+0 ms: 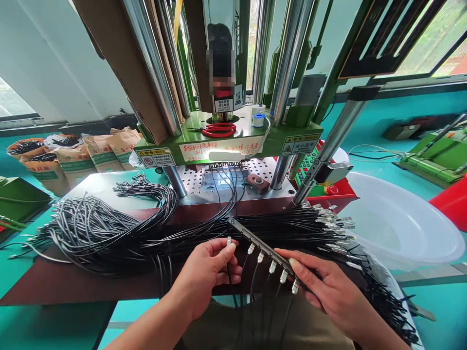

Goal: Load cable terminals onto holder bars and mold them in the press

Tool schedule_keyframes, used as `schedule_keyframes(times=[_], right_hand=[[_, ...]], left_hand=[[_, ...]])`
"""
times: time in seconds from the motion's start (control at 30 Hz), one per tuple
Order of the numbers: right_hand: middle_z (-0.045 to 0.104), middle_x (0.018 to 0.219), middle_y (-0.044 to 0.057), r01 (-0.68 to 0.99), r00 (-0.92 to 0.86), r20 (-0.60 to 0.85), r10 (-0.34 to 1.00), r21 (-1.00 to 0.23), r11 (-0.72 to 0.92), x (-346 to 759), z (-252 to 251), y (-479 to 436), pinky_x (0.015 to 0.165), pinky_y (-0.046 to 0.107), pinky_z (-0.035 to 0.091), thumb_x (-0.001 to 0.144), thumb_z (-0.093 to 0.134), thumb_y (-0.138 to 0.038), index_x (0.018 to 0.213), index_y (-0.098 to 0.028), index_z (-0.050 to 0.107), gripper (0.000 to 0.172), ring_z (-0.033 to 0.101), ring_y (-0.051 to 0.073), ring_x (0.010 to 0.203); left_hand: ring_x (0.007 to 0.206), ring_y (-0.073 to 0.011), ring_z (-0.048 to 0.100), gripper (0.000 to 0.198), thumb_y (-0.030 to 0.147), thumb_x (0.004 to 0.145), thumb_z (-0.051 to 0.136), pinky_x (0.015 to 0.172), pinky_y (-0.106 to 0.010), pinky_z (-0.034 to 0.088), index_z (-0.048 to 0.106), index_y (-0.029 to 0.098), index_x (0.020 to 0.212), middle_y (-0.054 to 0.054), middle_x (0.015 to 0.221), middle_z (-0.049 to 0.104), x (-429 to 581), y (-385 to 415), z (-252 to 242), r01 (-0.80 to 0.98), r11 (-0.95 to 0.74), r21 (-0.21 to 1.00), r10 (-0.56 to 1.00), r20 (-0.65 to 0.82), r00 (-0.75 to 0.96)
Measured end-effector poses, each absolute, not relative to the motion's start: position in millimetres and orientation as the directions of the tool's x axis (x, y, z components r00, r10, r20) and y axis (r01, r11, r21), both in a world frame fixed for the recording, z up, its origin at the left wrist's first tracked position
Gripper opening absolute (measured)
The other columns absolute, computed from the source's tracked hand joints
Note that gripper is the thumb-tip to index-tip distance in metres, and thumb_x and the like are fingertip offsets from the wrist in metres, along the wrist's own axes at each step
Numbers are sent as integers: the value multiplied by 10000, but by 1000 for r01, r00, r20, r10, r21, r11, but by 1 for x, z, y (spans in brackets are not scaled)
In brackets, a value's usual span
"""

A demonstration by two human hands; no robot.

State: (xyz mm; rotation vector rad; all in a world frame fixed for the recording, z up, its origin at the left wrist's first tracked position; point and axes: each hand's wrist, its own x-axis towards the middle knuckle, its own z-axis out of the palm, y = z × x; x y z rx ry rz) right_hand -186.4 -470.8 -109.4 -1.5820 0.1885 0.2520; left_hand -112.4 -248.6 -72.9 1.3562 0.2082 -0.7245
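Between the thumb and fingers of my left hand (215, 265) is a black cable with a small metal connector (229, 240) pointing up. My right hand (321, 279) is closed around the lower right end of a dark metal bar (268, 250), which slants across in front of me. Several silver cable connectors (273, 266) sit along the bar's lower edge, their black cables hanging toward my lap. The bar's upper left end lies close to the connector in my left hand, with a small gap between them. A large bundle of black cables (98, 233) lies behind my hands.
A green press (219, 141) stands ahead, with cables running into a mould (224, 176) on its plate. Red-handled scissors (219, 130) lie on the press. More cable ends (328, 228) and a white tub (404, 218) are at the right. Paper sacks (78, 155) stand back left.
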Motion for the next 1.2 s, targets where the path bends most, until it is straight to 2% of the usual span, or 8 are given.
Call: schedule_keyframes(times=[0.1, 0.23, 0.3, 0.5, 0.83, 0.97, 1.1, 1.2], right_hand=[[524, 745, 29, -277, 958, -280, 61, -960, -48, -185, -108, -470, 414, 179, 273, 874, 518, -527, 1283, -215, 569, 517, 323, 58, 512], [524, 749, 33, -294, 950, -299, 86, -953, -69, -185, -106, -471, 414, 181, 276, 871, 520, -533, 1271, -206, 579, 520, 339, 58, 513], [518, 734, 30, -302, 946, -308, 96, -950, -73, -185, -105, -472, 409, 181, 267, 871, 520, -533, 1270, -201, 579, 522, 331, 56, 504], [459, 666, -3, -312, 940, -320, 118, -946, -83, -187, -106, -472, 409, 184, 240, 878, 506, -536, 1273, -194, 570, 526, 312, 53, 484], [516, 779, 20, -314, 938, -323, 122, -945, -88, -187, -105, -470, 430, 200, 242, 878, 495, -541, 1270, -233, 573, 505, 322, 59, 507], [564, 879, 46, -264, 948, -290, 134, -947, -182, -188, -105, -473, 467, 210, 312, 906, 465, -509, 1277, -261, 570, 459, 422, 102, 611], [573, 866, 45, -134, 971, -185, 151, -946, -295, -188, -108, -477, 614, 244, 429, 927, 445, -466, 1269, -265, 584, 420, 513, 159, 774], [603, 878, 49, -121, 974, -172, 145, -945, -305, -187, -111, -477, 675, 265, 459, 918, 465, -464, 1259, -242, 595, 428, 537, 163, 773]], left_hand=[[611, -98, 538, 276, 258, 813, 638, 592, -252, 502, 603, 118, 1048, -6, 705, 526, -115, -244, -76, 609, 55, 791, -408, -539, 737], [558, -84, 519, 249, 320, 780, 667, 534, -224, 468, 605, 85, 834, -26, 694, 550, -117, -247, -78, 570, -31, 821, -424, -527, 736], [550, -89, 520, 268, 341, 765, 675, 512, -224, 461, 596, 86, 794, -31, 692, 561, -117, -249, -78, 558, -46, 829, -408, -525, 747], [521, -73, 489, 293, 371, 746, 677, 489, -211, 437, 597, 93, 789, -19, 675, 558, -116, -251, -78, 554, -60, 831, -392, -530, 752], [504, -63, 457, 278, 359, 748, 676, 468, -202, 399, 599, 93, 766, -13, 667, 546, -113, -250, -81, 563, -52, 825, -416, -530, 739], [497, -66, 461, 274, 349, 738, 684, 460, -204, 387, 601, 88, 756, -19, 659, 550, -111, -250, -82, 561, -53, 826, -425, -527, 736], [488, -63, 468, 290, 339, 697, 722, 462, -197, 383, 598, 86, 765, -19, 648, 556, -109, -250, -82, 613, -35, 789, -423, -568, 706], [486, -63, 470, 309, 348, 674, 738, 461, -192, 373, 597, 91, 771, -15, 646, 555, -107, -251, -84, 641, -30, 767, -425, -590, 686]])
